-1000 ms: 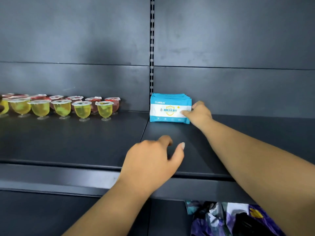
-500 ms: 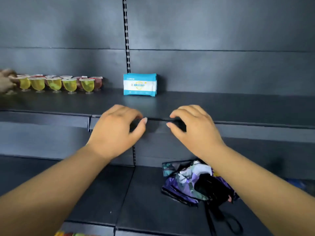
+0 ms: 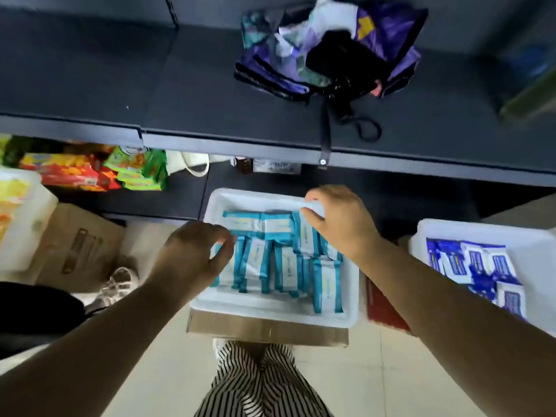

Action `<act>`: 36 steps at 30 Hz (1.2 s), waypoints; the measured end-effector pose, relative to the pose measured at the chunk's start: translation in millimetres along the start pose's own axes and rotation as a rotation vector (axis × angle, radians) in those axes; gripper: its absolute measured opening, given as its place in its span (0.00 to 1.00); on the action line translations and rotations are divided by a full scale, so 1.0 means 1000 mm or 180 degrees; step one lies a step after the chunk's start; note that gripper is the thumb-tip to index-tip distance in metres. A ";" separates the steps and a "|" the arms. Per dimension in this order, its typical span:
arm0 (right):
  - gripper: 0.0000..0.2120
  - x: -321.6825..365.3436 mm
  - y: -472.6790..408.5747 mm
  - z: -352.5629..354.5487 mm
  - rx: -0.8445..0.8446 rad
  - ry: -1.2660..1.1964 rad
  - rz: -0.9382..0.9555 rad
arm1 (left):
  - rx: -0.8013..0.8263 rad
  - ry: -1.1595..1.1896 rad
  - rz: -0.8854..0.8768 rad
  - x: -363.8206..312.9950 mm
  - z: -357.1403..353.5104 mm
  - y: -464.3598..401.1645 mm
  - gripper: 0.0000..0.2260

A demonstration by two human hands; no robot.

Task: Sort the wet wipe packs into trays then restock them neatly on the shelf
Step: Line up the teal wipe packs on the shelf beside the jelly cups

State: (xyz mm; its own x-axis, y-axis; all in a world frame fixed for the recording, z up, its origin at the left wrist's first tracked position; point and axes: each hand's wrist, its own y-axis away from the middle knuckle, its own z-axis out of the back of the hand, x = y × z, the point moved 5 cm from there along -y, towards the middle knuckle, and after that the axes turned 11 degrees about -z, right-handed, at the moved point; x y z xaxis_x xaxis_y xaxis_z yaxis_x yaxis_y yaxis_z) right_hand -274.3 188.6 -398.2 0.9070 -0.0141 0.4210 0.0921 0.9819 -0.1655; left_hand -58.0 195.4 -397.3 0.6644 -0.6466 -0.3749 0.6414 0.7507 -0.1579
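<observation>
A white foam tray point(image 3: 270, 308) on a cardboard box holds several teal-and-white wet wipe packs point(image 3: 288, 266) standing on edge. My left hand point(image 3: 189, 260) hovers at the tray's left side, thumb and fingers curled round the leftmost pack point(image 3: 219, 251). My right hand point(image 3: 340, 227) is over the tray's far right corner, with its fingertips pinching the top of a pack point(image 3: 314, 207). A second white tray point(image 3: 433, 233) to the right holds dark-blue wipe packs point(image 3: 481, 266). The frame is motion-blurred.
A dark shelf point(image 3: 210, 94) above the trays carries a purple patterned bag point(image 3: 328, 49) with a dangling strap. Snack packets point(image 3: 99, 170) lie on the lowest shelf at left. A cardboard box point(image 3: 78, 245) and a white container point(image 3: 21, 212) stand on the floor at left.
My view dropped from the upper shelf to the floor trays. Both hands left the shelf edge and came down onto the teal packs in the middle tray.
</observation>
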 end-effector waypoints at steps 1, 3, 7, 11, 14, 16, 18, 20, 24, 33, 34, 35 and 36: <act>0.08 -0.021 0.017 -0.025 0.0306 0.0027 -0.0235 | 0.0243 0.0063 0.0169 0.002 -0.029 0.015 0.19; 0.10 -0.058 0.049 -0.064 0.1002 0.0153 -0.0770 | 0.0635 0.0233 0.0452 0.008 -0.078 0.042 0.22; 0.19 -0.122 0.106 -0.127 0.1933 0.0473 -0.1439 | 0.1092 0.0292 0.0395 0.010 -0.163 0.075 0.21; 0.28 -0.159 0.125 -0.162 0.2494 0.0506 -0.1492 | 0.1599 0.0278 -0.0010 0.012 -0.230 0.099 0.22; 0.35 -0.175 0.123 -0.172 0.2611 0.0570 -0.1373 | 0.1671 0.0135 0.0034 0.023 -0.266 0.113 0.24; 0.37 -0.179 0.121 -0.179 0.2572 0.0668 -0.1192 | 0.1689 0.0049 0.0148 0.027 -0.288 0.122 0.27; 0.36 -0.179 0.119 -0.187 0.2528 0.0853 -0.0958 | 0.1627 0.0014 0.0295 0.030 -0.300 0.129 0.30; 0.35 -0.181 0.117 -0.198 0.2586 0.1003 -0.0842 | 0.1515 0.0039 0.0309 0.031 -0.307 0.134 0.31; 0.38 -0.180 0.116 -0.208 0.2601 0.1270 -0.0816 | 0.1547 0.0182 0.0310 0.032 -0.303 0.133 0.32; 0.18 -0.183 0.111 -0.187 0.2983 0.0019 -0.2268 | 0.2228 0.0466 0.0942 0.026 -0.290 0.116 0.38; 0.16 -0.184 0.110 -0.183 0.2911 -0.0292 -0.2514 | 0.2186 0.0638 0.1201 0.029 -0.285 0.109 0.34; 0.14 -0.184 0.110 -0.179 0.2799 -0.0641 -0.2775 | 0.2015 0.0904 0.1557 0.034 -0.281 0.100 0.28; 0.13 -0.183 0.111 -0.176 0.2632 -0.1046 -0.3045 | 0.1729 0.1200 0.1924 0.043 -0.274 0.091 0.24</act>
State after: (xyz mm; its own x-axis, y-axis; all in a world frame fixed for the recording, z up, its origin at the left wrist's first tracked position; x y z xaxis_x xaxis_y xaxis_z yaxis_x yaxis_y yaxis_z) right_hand -357.5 266.6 -650.1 0.4703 -0.8362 0.2823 0.2557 0.4352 0.8633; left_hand -76.6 273.3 -678.2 0.8390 -0.0022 -0.5442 0.3794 0.7192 0.5820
